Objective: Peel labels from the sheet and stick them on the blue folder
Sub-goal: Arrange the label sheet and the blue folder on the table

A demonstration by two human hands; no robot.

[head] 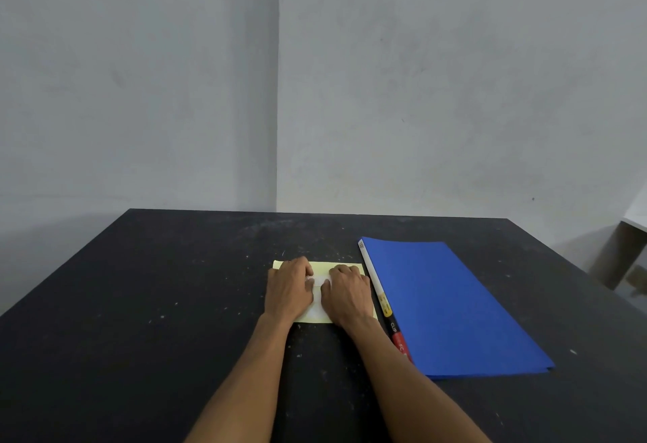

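Observation:
A pale yellow label sheet [345,264] lies flat on the black table in front of me, with white labels [319,293] showing between my hands. My left hand [289,288] rests on the sheet's left half, fingers curled down onto it. My right hand [348,293] presses on the right half, its fingertips at the white label. Whether a label edge is pinched is hidden by the fingers. The blue folder [451,306] lies shut just right of the sheet, its white spine and printed strip facing my right hand.
The black table [157,302] is scuffed with pale specks and stretches wide to the left. Grey walls meet in a corner behind it. A pale piece of furniture [626,250] stands off the table's far right corner.

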